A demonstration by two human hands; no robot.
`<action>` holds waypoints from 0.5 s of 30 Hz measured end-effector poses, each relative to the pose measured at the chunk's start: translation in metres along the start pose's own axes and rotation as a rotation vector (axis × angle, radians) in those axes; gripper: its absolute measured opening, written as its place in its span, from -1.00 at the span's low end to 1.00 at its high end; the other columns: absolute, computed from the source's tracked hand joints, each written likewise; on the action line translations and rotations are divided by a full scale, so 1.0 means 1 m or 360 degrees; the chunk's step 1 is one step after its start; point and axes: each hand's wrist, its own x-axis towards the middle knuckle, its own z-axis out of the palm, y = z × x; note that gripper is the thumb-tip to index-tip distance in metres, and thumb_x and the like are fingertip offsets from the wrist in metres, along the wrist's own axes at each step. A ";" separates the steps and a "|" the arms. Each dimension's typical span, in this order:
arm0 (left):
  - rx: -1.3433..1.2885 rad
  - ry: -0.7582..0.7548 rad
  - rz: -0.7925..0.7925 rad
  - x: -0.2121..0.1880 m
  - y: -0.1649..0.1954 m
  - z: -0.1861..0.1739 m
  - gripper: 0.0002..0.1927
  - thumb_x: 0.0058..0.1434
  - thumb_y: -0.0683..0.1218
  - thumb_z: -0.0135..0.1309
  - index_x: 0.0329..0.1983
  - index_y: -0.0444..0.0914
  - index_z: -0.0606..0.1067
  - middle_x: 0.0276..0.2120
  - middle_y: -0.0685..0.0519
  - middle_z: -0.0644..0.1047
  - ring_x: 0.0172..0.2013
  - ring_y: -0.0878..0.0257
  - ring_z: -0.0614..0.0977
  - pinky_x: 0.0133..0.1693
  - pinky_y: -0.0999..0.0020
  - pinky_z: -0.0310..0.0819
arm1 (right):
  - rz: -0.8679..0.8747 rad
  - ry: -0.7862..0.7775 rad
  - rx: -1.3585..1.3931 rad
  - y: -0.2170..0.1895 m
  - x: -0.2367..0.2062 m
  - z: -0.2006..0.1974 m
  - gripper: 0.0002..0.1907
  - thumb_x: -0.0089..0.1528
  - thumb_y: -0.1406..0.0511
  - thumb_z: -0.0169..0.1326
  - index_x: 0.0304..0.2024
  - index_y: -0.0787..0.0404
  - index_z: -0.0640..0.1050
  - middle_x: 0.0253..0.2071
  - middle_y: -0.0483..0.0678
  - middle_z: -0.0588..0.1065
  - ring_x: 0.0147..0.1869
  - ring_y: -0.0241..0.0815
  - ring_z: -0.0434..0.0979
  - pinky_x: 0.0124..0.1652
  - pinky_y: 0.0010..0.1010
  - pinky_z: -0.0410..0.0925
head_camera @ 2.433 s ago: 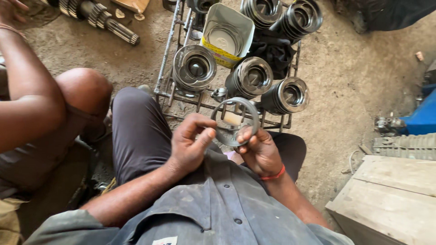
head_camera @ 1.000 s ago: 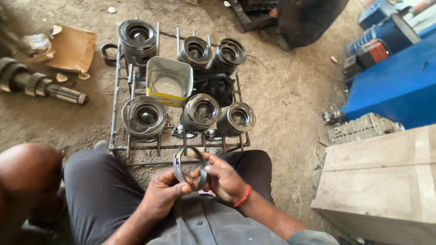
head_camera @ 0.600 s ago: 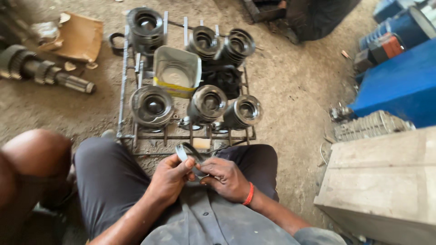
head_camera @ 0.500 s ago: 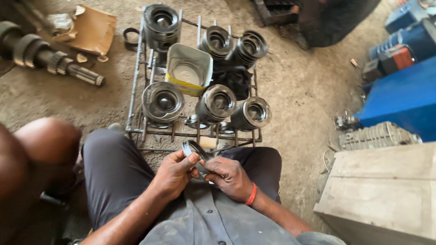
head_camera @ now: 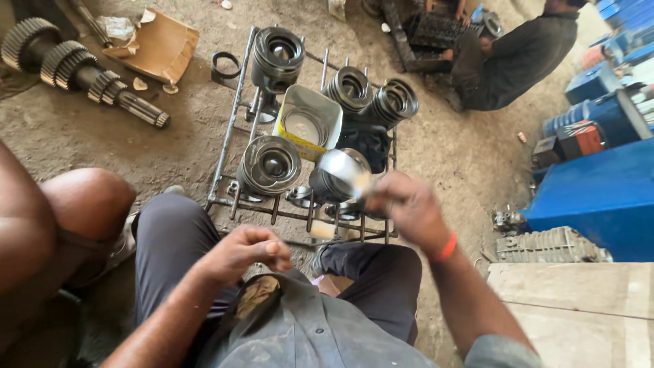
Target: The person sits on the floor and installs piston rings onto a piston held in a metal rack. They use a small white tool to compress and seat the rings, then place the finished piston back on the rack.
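Right hand [head_camera: 409, 211] motion-blurred, its fingers unreadable; the shiny metal piece [head_camera: 344, 170] at its fingertips smeared, shape unclear. It hides part of the piston [head_camera: 327, 185] behind. Left hand [head_camera: 242, 251] curled, contents hidden. Gear shaft [head_camera: 75, 68] far left cut by edge.

The left hand [head_camera: 242, 251] is curled into a loose fist, knuckles up, low over the lap, its bare forearm running back toward the lower left; the right hand [head_camera: 403, 210] is raised higher and further forward, blurred, fingers bunched together and pointing left; an orange band circles the right wrist; the right forearm slants down to the lower right.
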 end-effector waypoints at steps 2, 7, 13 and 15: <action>0.0205 0.0055 -0.0047 -0.001 0.003 -0.019 -0.60 0.27 0.10 0.16 -0.23 -0.37 0.65 -0.32 -0.03 0.70 -0.29 0.26 0.68 -0.17 0.31 0.58 | -0.0162 0.0246 -0.0429 0.024 0.044 -0.016 -0.88 0.18 0.48 0.22 -0.22 0.25 0.65 -0.31 -0.02 0.56 -0.23 -0.13 0.58 -0.19 -0.36 0.42; 0.0754 0.0420 -0.0423 0.008 -0.005 -0.032 -0.61 0.21 0.12 0.18 -0.27 -0.32 0.68 -0.37 0.05 0.73 -0.35 0.32 0.62 -0.22 0.34 0.50 | -0.0420 0.0588 -0.1082 0.105 0.152 -0.009 -0.88 0.16 0.35 0.25 -0.23 0.14 0.65 -0.26 0.00 0.57 -0.18 0.04 0.60 -0.18 -0.19 0.45; 0.0822 0.0439 -0.0380 0.007 -0.005 -0.033 -0.61 0.19 0.11 0.21 -0.18 -0.31 0.67 -0.38 0.07 0.72 -0.29 0.36 0.65 -0.13 0.39 0.52 | -0.0156 0.0415 -0.1216 0.164 0.167 0.018 -0.96 0.23 0.28 0.18 -0.28 0.05 0.64 -0.25 0.01 0.54 -0.17 0.11 0.58 -0.22 -0.11 0.43; 0.0753 0.0468 -0.0362 0.007 -0.005 -0.031 -0.59 0.18 0.10 0.22 -0.11 -0.32 0.65 -0.34 0.01 0.72 -0.27 0.32 0.67 -0.10 0.36 0.53 | -0.0081 0.0322 -0.1204 0.169 0.164 0.021 -0.93 0.19 0.25 0.23 -0.28 0.05 0.64 -0.27 0.02 0.53 -0.18 0.12 0.57 -0.22 -0.09 0.42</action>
